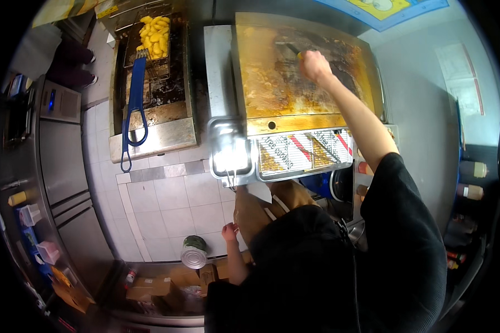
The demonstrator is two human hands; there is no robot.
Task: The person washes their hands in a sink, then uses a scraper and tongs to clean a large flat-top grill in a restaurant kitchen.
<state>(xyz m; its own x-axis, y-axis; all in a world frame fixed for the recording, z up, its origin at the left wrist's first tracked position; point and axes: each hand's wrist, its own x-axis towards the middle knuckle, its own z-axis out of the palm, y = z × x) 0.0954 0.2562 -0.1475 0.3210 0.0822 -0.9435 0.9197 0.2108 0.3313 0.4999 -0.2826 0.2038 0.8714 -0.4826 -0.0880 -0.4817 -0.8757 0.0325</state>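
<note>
My right hand (316,66) grips the yellow-marked handle of a griddle scraper or spatula (292,49). The tool's blade rests on or just above the far part of a flat-top griddle (258,83), whose metal is browned and greasy, with a dark patch around my hand. My left hand (230,231) hangs low beside my thigh, fingers loosely curled, with nothing seen in it. Along the griddle's front edge sits a metal tray (304,177) with a wire rack and printed paper. To its left is a deep steel pan (216,129), bright with glare, with tongs (232,180) at its near end.
Left of the griddle, a deep fryer (152,137) bears a blue-handled basket (138,83) of yellow fried pieces (155,35). A large can (193,252) stands behind my left hand, near cardboard boxes (150,289). Another person's legs (73,62) show at upper left. Sauce bottles (473,170) line the right.
</note>
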